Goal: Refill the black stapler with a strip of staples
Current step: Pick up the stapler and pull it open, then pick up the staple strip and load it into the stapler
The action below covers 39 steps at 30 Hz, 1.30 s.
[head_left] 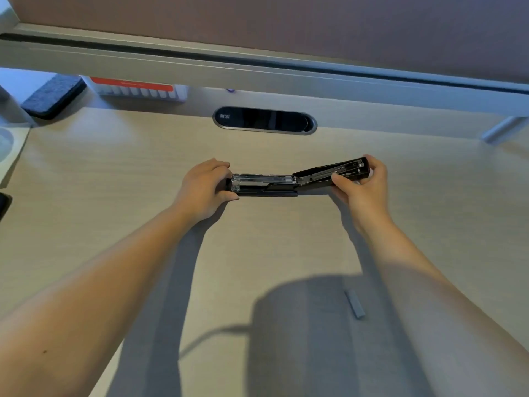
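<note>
The black stapler (269, 185) lies on the light wooden desk (114, 173), swung wide open. Its base with the bare metal staple channel points left. Its black top cover (329, 171) is folded out to the right and tilted slightly up. My left hand (204, 188) grips the front end of the base. My right hand (362, 183) holds the far end of the cover, thumb on its inner side. A grey strip of staples (355, 304) lies loose on the desk nearer to me, to the right, untouched by either hand.
A dark oval cable port (264, 120) is set into the desk behind the stapler. At the back left sit a grey felt pad (54, 96) and a white box with a red band (134, 88). A partition wall rises behind.
</note>
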Each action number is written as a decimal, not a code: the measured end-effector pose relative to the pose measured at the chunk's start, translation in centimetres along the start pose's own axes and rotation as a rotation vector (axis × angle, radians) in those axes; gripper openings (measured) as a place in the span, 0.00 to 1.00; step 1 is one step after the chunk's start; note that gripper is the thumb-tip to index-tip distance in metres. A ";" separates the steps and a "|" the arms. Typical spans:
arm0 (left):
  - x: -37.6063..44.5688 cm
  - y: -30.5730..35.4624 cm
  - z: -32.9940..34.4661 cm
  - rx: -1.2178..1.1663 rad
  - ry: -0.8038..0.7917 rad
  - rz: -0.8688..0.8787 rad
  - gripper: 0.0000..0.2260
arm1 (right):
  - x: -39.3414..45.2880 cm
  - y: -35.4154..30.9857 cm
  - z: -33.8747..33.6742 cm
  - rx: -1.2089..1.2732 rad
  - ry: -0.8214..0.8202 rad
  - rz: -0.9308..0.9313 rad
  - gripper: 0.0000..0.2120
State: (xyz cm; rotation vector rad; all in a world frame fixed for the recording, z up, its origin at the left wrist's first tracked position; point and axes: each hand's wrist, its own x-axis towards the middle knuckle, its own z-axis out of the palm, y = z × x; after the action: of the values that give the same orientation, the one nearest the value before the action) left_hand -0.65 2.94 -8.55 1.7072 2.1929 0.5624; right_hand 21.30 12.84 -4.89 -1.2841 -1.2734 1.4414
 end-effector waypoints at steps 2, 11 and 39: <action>-0.5 0.2 0.2 -0.014 0.018 0.001 0.14 | -0.1 1.0 -0.7 -0.068 0.024 -0.002 0.27; -3.5 2.2 2.2 -0.036 0.093 -0.011 0.11 | -2.5 3.6 -4.2 -0.410 -0.085 -0.074 0.34; -14.2 6.4 5.6 -0.131 0.193 -0.117 0.13 | -15.5 8.9 -8.4 -1.129 0.075 -0.552 0.20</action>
State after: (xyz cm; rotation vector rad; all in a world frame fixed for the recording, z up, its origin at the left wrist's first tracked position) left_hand 10.84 -8.82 -10.35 1.5024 2.3104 0.8511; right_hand 32.56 -2.29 -10.74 -1.4181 -2.2808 0.2016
